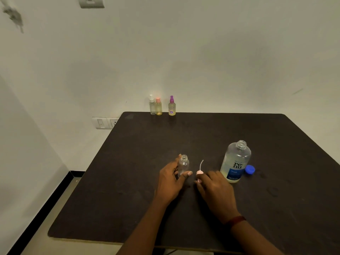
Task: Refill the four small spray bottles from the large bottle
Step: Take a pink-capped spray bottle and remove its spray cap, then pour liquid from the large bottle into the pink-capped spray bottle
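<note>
Well inside table (202, 137) edges: left fingers (177, 161) grip uncapped bottle (183, 165); right fingers (202, 185) pinch pink sprayer (199, 173).

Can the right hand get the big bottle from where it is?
Probably yes. The big bottle stands just beside the right hand with nothing between them. But it seems to hold the pink spray top, so that likely goes down first. The left hand grips the small open bottle.

Left hand (172, 181) curls, thumb out; right hand (214, 190) lies palm-down, fingers bent.
</note>
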